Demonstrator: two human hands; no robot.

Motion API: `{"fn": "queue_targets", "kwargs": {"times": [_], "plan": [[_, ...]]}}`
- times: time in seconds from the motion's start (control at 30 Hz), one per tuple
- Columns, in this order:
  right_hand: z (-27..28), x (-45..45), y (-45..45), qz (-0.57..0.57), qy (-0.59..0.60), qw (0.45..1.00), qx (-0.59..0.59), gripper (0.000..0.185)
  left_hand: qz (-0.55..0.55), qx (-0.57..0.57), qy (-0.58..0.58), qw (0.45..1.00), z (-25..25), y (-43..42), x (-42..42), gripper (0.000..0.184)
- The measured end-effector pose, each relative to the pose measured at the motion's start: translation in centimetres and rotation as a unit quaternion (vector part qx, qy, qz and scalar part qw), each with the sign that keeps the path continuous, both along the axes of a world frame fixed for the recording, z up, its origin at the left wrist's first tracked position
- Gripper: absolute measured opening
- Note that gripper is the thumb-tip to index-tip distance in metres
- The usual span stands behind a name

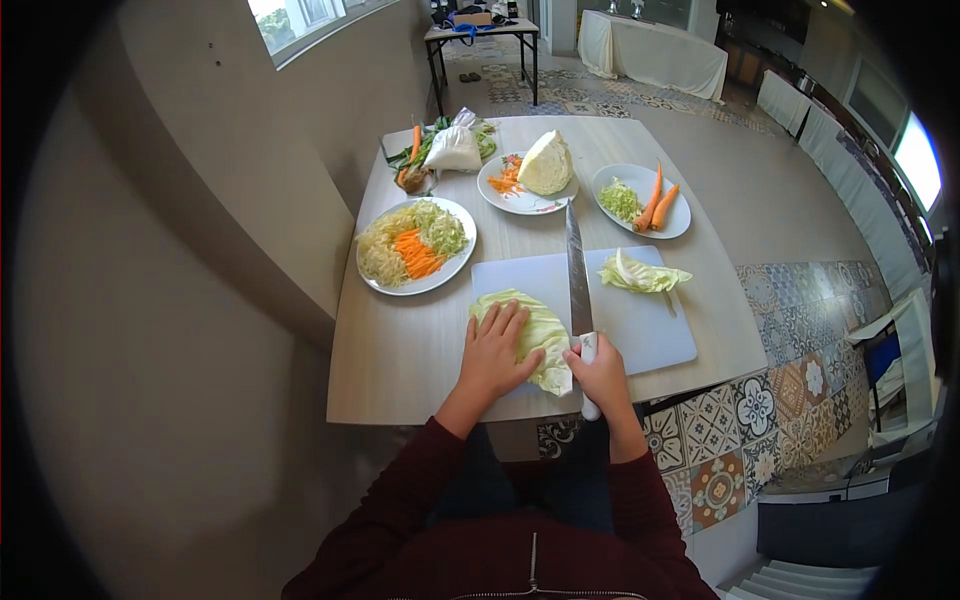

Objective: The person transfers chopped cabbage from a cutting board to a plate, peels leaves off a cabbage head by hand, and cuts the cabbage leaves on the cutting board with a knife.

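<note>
My left hand [497, 350] lies flat with spread fingers on a pale green cabbage leaf [545, 335], pressing it on the white cutting board [640, 335]. In my right hand [600, 372] is the white handle of a large kitchen knife [577, 265]. Its long blade points away from me, just right of the leaf, and its tip reaches toward the plate behind the board. A second piece of cabbage leaf [640, 272] rests on the board's far right part.
Left, a plate [375, 283] holds shredded vegetables. Behind the board, one plate [530, 208] carries a cabbage wedge [547, 163] and carrot shreds; another plate [680, 222] has carrots [652, 200] and chopped greens. A white plastic bag [455, 148] sits at the back left. A wall [230, 200] flanks the table.
</note>
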State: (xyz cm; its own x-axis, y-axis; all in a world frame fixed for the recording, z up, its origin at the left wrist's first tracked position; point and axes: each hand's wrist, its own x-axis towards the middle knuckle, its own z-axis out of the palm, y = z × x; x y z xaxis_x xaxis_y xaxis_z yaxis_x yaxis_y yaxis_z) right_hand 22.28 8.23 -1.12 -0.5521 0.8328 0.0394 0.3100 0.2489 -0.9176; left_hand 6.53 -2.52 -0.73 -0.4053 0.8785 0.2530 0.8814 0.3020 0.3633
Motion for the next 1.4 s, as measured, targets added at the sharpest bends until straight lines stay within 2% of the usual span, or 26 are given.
{"fn": "queue_targets", "kwargs": {"times": [0.17,0.37,0.5,0.8,0.9,1.1,1.3,1.4], "plan": [[0.4,0.7,0.8,0.012,0.084,0.989,-0.119,0.03,0.025,0.015,-0.005,1.0,-0.2,0.1,0.5,0.067],[5.0,4.7,0.9,0.024,-0.024,0.998,-0.051,0.029,0.082,0.025,0.002,0.996,-0.5,1.1,1.0,0.064],[4.5,6.1,0.2,0.035,-0.016,0.994,-0.099,0.028,0.098,0.02,0.012,0.995,-0.7,1.9,1.0,0.062],[3.0,7.0,-1.1,0.059,-0.035,0.992,-0.106,0.029,0.057,0.079,-0.006,0.995,1.3,-0.1,0.6,0.05],[2.3,7.5,-1.0,0.041,-0.04,0.995,-0.082,0.029,0.034,0.094,0.003,0.995,1.4,-0.2,1.4,0.048],[2.8,8.4,-1.2,0.08,-0.064,0.994,-0.041,0.03,0.063,0.044,-0.006,0.997,0.2,1.5,1.8,0.06],[3.5,8.2,-0.8,0.125,-0.118,0.977,0.126,0.027,0.064,0.004,0.004,0.998,-0.4,2.0,1.5,0.062],[4.6,7.9,-0.7,0.136,-0.199,0.958,0.155,0.028,0.063,0.0,-0.007,0.998,-0.5,1.9,1.4,0.061]]}}
